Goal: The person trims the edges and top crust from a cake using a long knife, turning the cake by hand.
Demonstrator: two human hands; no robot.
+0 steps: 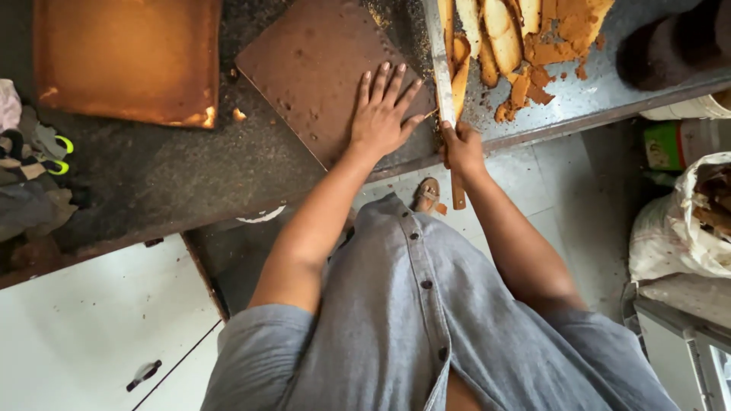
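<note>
Left hand: open, fingers spread, palm pressed flat on the near corner of a brown cake slab; it grips nothing. The slab lies flat on the dark bench, reaching away from the hand to its far left.

Right hand: closed around the wooden handle of a long knife. The handle end sticks out below the fist, past the bench edge; the blade runs straight away from the hand, just to the right of the left hand's fingertips, along the slab's right edge.

Right of the blade: pale cake trimmings in long strips, with orange-brown crumbs, lying on a grey metal sheet.

Far left of the left hand: a second cake slab, golden-orange, flat on the bench, well apart from the brown one. Beyond it, at the bench's left end, a heap of cloth with yellow-green loops.

Below the hands: grey buttoned shirt, tiled floor, a sandalled foot. Lower left, a white cabinet. Far right of the right hand, a white sack.
</note>
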